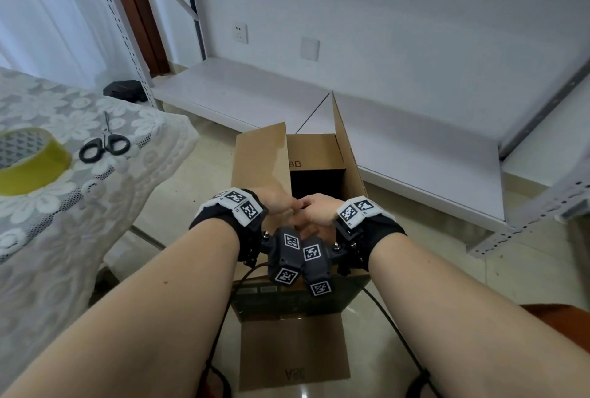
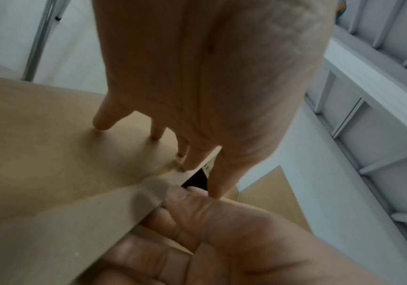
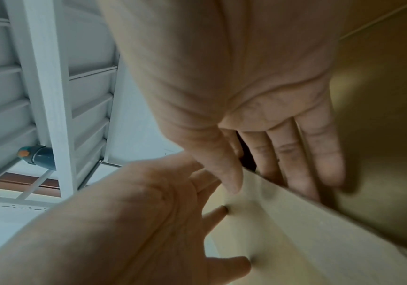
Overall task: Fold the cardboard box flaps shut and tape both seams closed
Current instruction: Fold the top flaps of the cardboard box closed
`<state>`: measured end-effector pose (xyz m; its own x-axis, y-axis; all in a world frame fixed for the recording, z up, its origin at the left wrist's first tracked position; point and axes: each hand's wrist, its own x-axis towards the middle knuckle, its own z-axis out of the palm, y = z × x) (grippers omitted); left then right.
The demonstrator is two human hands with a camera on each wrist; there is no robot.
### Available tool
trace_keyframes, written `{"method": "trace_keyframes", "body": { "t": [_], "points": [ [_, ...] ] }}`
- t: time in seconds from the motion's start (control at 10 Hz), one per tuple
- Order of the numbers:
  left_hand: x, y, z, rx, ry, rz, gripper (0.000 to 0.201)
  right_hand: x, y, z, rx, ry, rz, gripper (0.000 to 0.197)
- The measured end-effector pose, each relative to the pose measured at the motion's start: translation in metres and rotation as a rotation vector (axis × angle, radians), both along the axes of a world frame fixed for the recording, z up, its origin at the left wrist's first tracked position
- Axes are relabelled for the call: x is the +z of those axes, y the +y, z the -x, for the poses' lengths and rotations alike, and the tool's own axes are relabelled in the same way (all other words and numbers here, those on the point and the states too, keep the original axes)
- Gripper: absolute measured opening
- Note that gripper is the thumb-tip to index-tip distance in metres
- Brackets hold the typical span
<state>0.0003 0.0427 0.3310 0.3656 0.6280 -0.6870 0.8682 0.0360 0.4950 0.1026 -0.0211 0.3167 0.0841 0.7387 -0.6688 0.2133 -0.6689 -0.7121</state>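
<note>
a: cardboard box [image 1: 319, 155] on the floor at dead centre, 12 o'clock of both wrists, top not yet closed.

b: left hand [image 1: 277, 203] flat on the left flap [image 1: 260, 161], fingers [image 2: 102, 123] straight, pressing down. right hand [image 1: 316, 209] taking the edge of a flap [image 3: 282, 221], thumb on one face, fingers [image 3: 319, 154] on the other.

a: far flap at 12 o'clock and right flap [image 1: 348, 148] at 1 o'clock upright; near flap [image 1: 292, 349] hanging open at 6 o'clock.

b: probably light and stiff, creasing only along the scored folds. best held at the free edge, near its middle, away from the corners; too much push mid-panel likely to buckle it.

a: tape roll [image 1: 30, 161] and scissors [image 1: 105, 142] at 9 o'clock on the lace tablecloth [image 1: 95, 206], untouched.
</note>
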Motion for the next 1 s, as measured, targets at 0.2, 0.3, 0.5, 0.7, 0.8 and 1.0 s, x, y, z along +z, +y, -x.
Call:
{"method": "trace_keyframes", "body": {
  "t": [0.2, 0.3, 0.5, 0.7, 0.8, 1.0],
  "points": [
    [-0.005, -0.002, 0.003, -0.090, 0.043, 0.031, 0.049, 0.013, -0.005, 0.002, 0.112, -0.111, 0.062, 0.041],
    [-0.005, -0.003, 0.011, -0.037, 0.031, 0.110, 0.046, 0.019, 0.000, 0.000, 0.178, -0.243, 0.019, 0.060],
    [-0.001, -0.002, 0.015, -0.019, 0.039, 0.193, 0.051, 0.049, 0.010, -0.008, 0.540, -0.942, -0.115, 0.056],
    [0.002, -0.010, 0.011, -0.058, 0.025, 0.225, 0.081, 0.047, 0.007, -0.028, 0.361, -1.212, 0.076, 0.078],
    [0.000, -0.012, 0.011, -0.071, 0.021, 0.227, 0.081, 0.047, -0.005, -0.036, 0.230, -1.076, 0.040, 0.087],
    [-0.004, -0.021, 0.010, -0.036, 0.015, 0.231, 0.088, 0.033, 0.014, -0.025, -0.061, -0.852, 0.012, 0.060]
  ]
}}
